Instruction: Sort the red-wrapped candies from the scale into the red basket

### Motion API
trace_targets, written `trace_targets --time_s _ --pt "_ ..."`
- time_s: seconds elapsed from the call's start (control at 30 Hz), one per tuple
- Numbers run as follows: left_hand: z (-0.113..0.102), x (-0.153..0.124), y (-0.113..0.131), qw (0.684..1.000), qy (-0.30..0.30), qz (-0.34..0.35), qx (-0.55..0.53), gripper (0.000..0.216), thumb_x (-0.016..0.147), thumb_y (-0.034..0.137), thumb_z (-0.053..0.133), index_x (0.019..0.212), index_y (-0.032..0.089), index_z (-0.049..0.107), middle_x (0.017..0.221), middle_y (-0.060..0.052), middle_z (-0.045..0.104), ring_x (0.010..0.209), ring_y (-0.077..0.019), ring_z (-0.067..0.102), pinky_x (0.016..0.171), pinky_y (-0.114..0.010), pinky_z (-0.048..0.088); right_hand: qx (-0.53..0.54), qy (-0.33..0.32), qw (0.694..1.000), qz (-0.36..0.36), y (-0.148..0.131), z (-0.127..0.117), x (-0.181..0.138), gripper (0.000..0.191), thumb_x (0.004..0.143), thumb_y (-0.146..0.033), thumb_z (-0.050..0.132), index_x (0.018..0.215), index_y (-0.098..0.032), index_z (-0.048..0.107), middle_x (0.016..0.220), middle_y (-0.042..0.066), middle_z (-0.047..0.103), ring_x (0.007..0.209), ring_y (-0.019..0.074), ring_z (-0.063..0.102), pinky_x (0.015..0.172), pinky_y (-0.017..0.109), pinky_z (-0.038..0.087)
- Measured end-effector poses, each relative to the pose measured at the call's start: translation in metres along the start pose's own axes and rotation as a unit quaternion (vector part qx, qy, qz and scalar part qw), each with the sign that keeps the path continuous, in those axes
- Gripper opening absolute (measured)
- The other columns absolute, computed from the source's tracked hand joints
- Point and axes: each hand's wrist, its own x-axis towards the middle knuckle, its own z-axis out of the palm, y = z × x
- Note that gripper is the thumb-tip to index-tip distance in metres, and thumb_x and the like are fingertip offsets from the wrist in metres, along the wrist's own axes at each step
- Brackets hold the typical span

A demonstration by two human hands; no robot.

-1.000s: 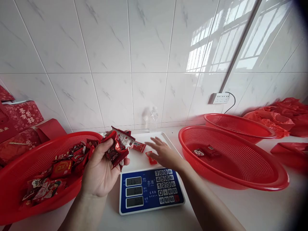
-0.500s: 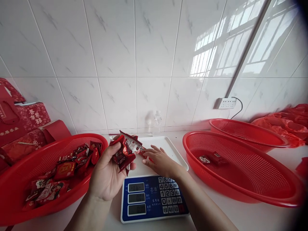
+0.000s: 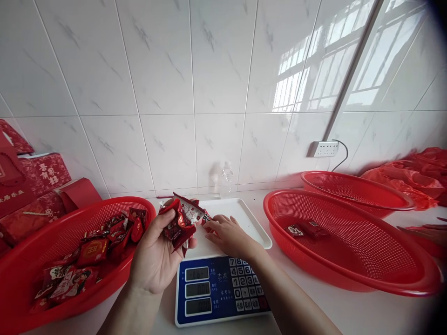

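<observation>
Above the white scale tray [image 3: 253, 223], my left hand [image 3: 153, 256] is closed around several red-wrapped snack packets [image 3: 179, 225], thumb on top. One packet with a white printed face [image 3: 190, 213] sticks out toward the right. My right hand [image 3: 232, 236] reaches over the tray from the right, its fingers curled against the end of a red packet [image 3: 206, 217] beside the left hand's bunch. Those right fingertips are partly hidden. Below both hands sits the scale's blue panel [image 3: 223, 288] with its displays and keys.
On the left, a red plastic basket [image 3: 115, 201] holds many wrapped snacks; red gift boxes [image 3: 45, 174] stand behind it. A red basket [image 3: 349, 242] on the right contains a few packets, with another basket [image 3: 359, 188] behind. A clear bottle [image 3: 226, 179] stands by the wall. Someone's hand [image 3: 431, 235] shows far right.
My right hand has drawn in slightly to the left, its fingers less spread and closer on the packet. The left hand's bunch stays put. Another person's hand has appeared at the right edge.
</observation>
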Motion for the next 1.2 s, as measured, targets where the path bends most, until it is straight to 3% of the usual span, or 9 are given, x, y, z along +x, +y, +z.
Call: trace_targets --time_s 0.17,0.4,0.53,0.63,0.77,0.9,1.07,1.13,1.2 --pt "-0.004 0.002 0.0 1.0 -0.016 -0.002 -0.001 0.013 0.078 0.009 0.057 0.085 0.015 0.067 0.078 -0.007 0.071 0.06 -0.0205 0.068 0.038 -0.025 0.054 -0.019 0.055 0.998 0.038 0.001 -0.009 -0.006 0.019 0.091 -0.029 0.046 0.092 -0.021 0.063 0.103 0.01 0.062 0.096 0.0224 0.057 0.09 0.04 0.038" --pt "-0.002 0.0 -0.002 1.0 -0.017 0.002 0.004 0.013 0.079 0.009 0.055 0.082 0.014 0.066 0.074 -0.007 0.07 0.059 -0.0202 0.068 0.037 -0.024 0.053 -0.025 0.065 0.997 0.032 0.001 0.006 0.001 0.028 0.086 -0.018 0.049 0.113 -0.018 0.054 0.107 0.011 0.067 0.102 0.0254 0.059 0.091 0.042 0.037" --pt "-0.002 0.0 -0.002 1.0 -0.004 0.006 0.009 0.014 0.079 0.008 0.053 0.082 0.014 0.066 0.07 -0.006 0.069 0.054 -0.0184 0.066 0.036 -0.024 0.052 0.026 0.15 0.988 -0.001 0.001 0.011 0.008 0.028 0.087 -0.013 0.047 0.113 -0.021 0.054 0.106 0.009 0.066 0.099 0.0226 0.059 0.083 0.035 0.042" --pt "-0.003 0.0 -0.002 1.0 -0.008 0.005 0.01 0.014 0.079 0.009 0.054 0.081 0.015 0.066 0.072 -0.007 0.07 0.057 -0.0198 0.068 0.037 -0.024 0.052 0.055 0.221 0.974 0.006 0.005 -0.001 0.005 0.028 0.088 -0.017 0.048 0.115 -0.023 0.053 0.105 0.008 0.064 0.097 0.0229 0.057 0.08 0.034 0.044" --pt "-0.002 -0.001 -0.002 1.0 -0.008 0.007 0.017 0.014 0.079 0.009 0.054 0.082 0.015 0.066 0.074 -0.007 0.071 0.059 -0.0198 0.068 0.038 -0.023 0.052 0.039 0.314 0.945 0.079 0.022 -0.035 -0.013 0.031 0.084 -0.021 0.05 0.114 -0.024 0.056 0.104 0.01 0.062 0.091 0.0242 0.057 0.078 0.037 0.045" --pt "0.001 -0.002 -0.003 0.999 -0.005 0.008 0.032 0.014 0.078 0.01 0.054 0.084 0.015 0.066 0.071 -0.006 0.069 0.061 -0.0199 0.068 0.038 -0.023 0.052 -0.036 0.397 0.901 0.168 0.045 -0.066 -0.038 0.035 0.08 -0.021 0.05 0.113 -0.024 0.059 0.111 0.013 0.06 0.105 0.0312 0.049 0.086 0.045 0.043" --pt "0.0 -0.001 -0.004 0.999 -0.006 0.006 0.031 0.015 0.078 0.01 0.055 0.086 0.015 0.066 0.073 -0.006 0.069 0.062 -0.0203 0.069 0.039 -0.023 0.052 -0.098 0.402 0.859 0.302 0.065 -0.087 -0.06 0.038 0.083 -0.025 0.049 0.119 -0.02 0.057 0.127 0.016 0.052 0.119 0.0378 0.04 0.09 0.054 0.039" --pt "-0.002 -0.001 -0.005 1.0 -0.011 0.006 0.029 0.015 0.078 0.01 0.056 0.087 0.016 0.066 0.075 -0.006 0.07 0.063 -0.0205 0.069 0.04 -0.023 0.053 -0.094 0.408 0.854 0.309 0.065 -0.089 -0.062 0.041 0.084 -0.028 0.048 0.124 -0.02 0.054 0.134 0.015 0.048 0.126 0.0376 0.036 0.094 0.057 0.035" --pt "-0.005 0.0 -0.005 0.999 -0.023 0.006 0.029 0.015 0.078 0.01 0.058 0.089 0.017 0.066 0.078 -0.006 0.07 0.066 -0.0206 0.069 0.042 -0.023 0.054 -0.057 0.389 0.88 0.267 0.06 -0.086 -0.06 0.042 0.085 -0.031 0.048 0.125 -0.02 0.054 0.131 0.014 0.053 0.123 0.0344 0.043 0.094 0.052 0.038"
